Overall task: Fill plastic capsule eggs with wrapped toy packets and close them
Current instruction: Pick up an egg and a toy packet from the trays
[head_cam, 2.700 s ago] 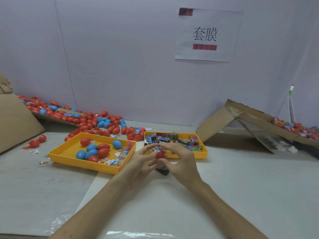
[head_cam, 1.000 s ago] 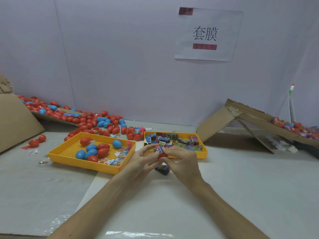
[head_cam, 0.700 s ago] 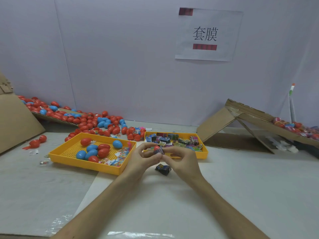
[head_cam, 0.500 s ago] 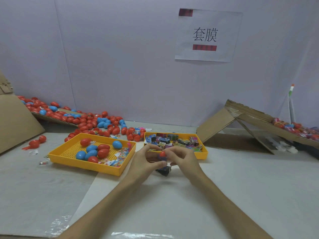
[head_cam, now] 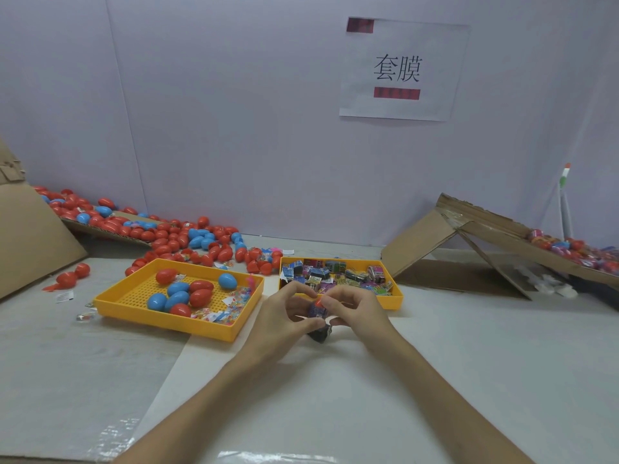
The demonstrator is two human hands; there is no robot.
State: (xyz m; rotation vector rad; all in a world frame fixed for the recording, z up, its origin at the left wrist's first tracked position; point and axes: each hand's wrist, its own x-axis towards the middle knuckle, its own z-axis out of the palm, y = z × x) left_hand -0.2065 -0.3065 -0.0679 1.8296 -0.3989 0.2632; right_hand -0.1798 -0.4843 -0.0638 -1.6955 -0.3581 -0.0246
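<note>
Barely visible between left hand (head_cam: 280, 317) and right hand (head_cam: 355, 313): red egg (head_cam: 319, 300)

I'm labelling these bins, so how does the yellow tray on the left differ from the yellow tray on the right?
The left tray holds red and blue eggs plus clear packets; the right tray holds printed toy packets. The left tray's perforated floor shows between its contents; the right tray's floor is covered. The left tray lies at an angle, the right tray nearly square-on. Both are shallow, yellow, rectangular.
</note>
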